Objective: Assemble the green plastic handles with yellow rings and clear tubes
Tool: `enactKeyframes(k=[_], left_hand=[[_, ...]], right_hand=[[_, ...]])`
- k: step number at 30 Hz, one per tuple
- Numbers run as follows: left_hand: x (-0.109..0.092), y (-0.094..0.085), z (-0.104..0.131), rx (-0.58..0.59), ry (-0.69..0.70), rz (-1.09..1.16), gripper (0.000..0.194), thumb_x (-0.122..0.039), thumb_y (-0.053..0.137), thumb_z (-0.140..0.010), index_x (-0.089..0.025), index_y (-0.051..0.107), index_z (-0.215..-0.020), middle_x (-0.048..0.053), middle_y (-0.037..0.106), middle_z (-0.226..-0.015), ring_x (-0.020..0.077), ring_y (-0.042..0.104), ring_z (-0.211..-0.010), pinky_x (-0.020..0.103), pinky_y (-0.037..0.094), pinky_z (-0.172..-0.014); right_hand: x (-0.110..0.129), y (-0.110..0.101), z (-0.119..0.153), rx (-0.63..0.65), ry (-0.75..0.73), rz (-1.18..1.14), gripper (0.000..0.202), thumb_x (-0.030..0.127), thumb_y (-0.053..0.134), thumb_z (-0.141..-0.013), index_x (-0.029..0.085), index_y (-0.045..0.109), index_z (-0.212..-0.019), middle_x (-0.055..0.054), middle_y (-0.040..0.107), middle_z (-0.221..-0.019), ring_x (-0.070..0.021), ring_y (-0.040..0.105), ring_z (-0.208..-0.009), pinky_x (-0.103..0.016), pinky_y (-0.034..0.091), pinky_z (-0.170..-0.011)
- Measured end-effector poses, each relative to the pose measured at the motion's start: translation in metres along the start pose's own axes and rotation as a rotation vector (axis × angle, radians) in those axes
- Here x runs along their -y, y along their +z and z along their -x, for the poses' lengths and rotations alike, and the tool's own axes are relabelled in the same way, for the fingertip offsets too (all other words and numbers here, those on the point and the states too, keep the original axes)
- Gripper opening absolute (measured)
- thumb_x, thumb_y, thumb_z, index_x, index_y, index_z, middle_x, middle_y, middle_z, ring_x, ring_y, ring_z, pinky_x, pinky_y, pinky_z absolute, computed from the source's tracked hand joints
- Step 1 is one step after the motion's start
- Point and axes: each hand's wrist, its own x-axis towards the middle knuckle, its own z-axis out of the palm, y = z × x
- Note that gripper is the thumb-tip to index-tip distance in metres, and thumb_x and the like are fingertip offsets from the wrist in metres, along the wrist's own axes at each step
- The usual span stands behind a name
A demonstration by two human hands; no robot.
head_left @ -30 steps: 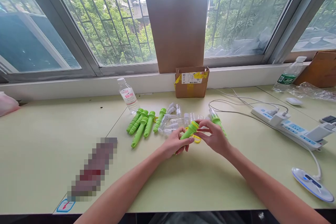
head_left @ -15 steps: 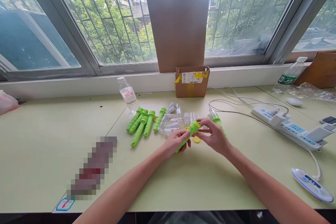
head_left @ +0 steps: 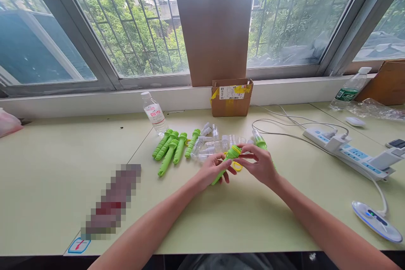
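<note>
- Left hand (head_left: 212, 168) grasps green tube (head_left: 230, 157); lower end now shows below the fist.
- Right hand (head_left: 261, 164) at yellow ring (head_left: 235, 150); I can't tell if pinching.
- Ring work likely ongoing.

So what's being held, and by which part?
A green tube: the left hand grips its body; the right hand is at its yellow-ringed end.

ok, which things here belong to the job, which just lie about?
Job, by the look of it:
green tube in the left hand
other green tubes
clear tubes
yellow ring

Probably just lying about:
water bottles
cardboard box
power strip
</note>
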Motion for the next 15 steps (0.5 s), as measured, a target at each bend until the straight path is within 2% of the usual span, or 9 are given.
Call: enactKeyframes(k=[3,6,10,13,15], left_hand=[[0.0025,0.0005,-0.0014,0.003,0.026,-0.006,0.046,-0.06,0.053,-0.081,-0.015,0.058,-0.09,0.005,0.067,-0.08,0.0105,0.059,-0.049,0.019,0.036,-0.037],[0.0046,-0.0018,-0.0025,0.018,0.03,0.015,0.046,-0.06,0.05,-0.083,-0.015,0.058,-0.083,-0.001,0.058,-0.064,0.0067,0.047,-0.041,0.018,0.031,-0.034],[0.0035,-0.0053,-0.0018,0.058,0.01,0.036,0.044,-0.059,0.046,-0.085,-0.016,0.055,-0.082,-0.005,0.047,-0.05,0.0056,0.037,-0.036,0.018,0.026,-0.032],[0.0016,-0.0054,-0.0004,0.063,0.003,0.041,0.041,-0.058,0.048,-0.085,-0.017,0.052,-0.084,-0.006,0.048,-0.05,0.0055,0.036,-0.034,0.017,0.024,-0.031],[0.0008,-0.0044,0.0005,0.055,0.007,0.017,0.038,-0.054,0.056,-0.081,-0.018,0.05,-0.09,-0.007,0.052,-0.052,0.0052,0.037,-0.034,0.017,0.024,-0.031]], right_hand=[[-0.001,-0.0011,-0.0016,-0.002,0.038,-0.014,0.022,0.035,0.073,-0.076,0.021,0.057,-0.081,-0.007,0.065,-0.097,-0.0237,0.066,-0.096,-0.041,0.064,-0.076],[-0.0002,-0.0012,-0.0026,0.03,0.068,-0.008,0.024,0.036,0.073,-0.076,0.022,0.055,-0.083,-0.007,0.064,-0.097,-0.0258,0.063,-0.105,-0.042,0.064,-0.077],[0.0004,0.0007,-0.0017,0.081,0.117,-0.043,0.027,0.035,0.074,-0.074,0.022,0.052,-0.085,-0.005,0.065,-0.102,-0.0235,0.067,-0.096,-0.042,0.063,-0.079],[0.0008,0.0029,-0.0003,0.065,0.103,-0.076,0.025,0.037,0.073,-0.075,0.022,0.053,-0.082,-0.005,0.068,-0.095,-0.0258,0.067,-0.101,-0.042,0.062,-0.082],[0.0018,0.0041,0.0005,0.045,0.088,-0.076,0.024,0.037,0.073,-0.076,0.022,0.055,-0.081,-0.006,0.069,-0.096,-0.0273,0.065,-0.105,-0.042,0.062,-0.082]])
